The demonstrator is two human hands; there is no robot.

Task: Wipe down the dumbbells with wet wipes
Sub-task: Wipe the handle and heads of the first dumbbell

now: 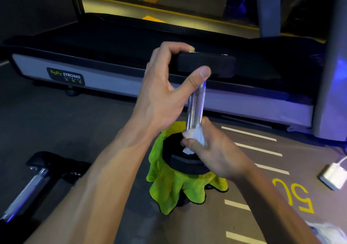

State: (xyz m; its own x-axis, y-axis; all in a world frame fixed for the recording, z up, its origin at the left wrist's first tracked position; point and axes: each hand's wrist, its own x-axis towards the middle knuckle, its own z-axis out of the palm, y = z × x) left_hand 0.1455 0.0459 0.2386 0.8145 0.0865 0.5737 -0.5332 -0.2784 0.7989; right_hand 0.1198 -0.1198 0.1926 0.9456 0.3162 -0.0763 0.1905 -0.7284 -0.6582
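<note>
A dumbbell stands upright in the middle of the view, its silver knurled handle (196, 104) between two black heads. The lower head (180, 161) rests on a green cloth (174, 189). My left hand (165, 89) grips the upper black head (208, 66) between thumb and fingers. My right hand (212, 148) pinches a crumpled white wet wipe (195, 134) against the bottom of the handle. A second dumbbell (37, 176) lies on the floor at the lower left.
A treadmill base (105, 78) marked BODY STRONG runs across the floor behind the dumbbell. A white charger with cable (331, 176) lies at the right. White stripes and a yellow number are painted on the floor. Something white lies at the bottom right (326, 232).
</note>
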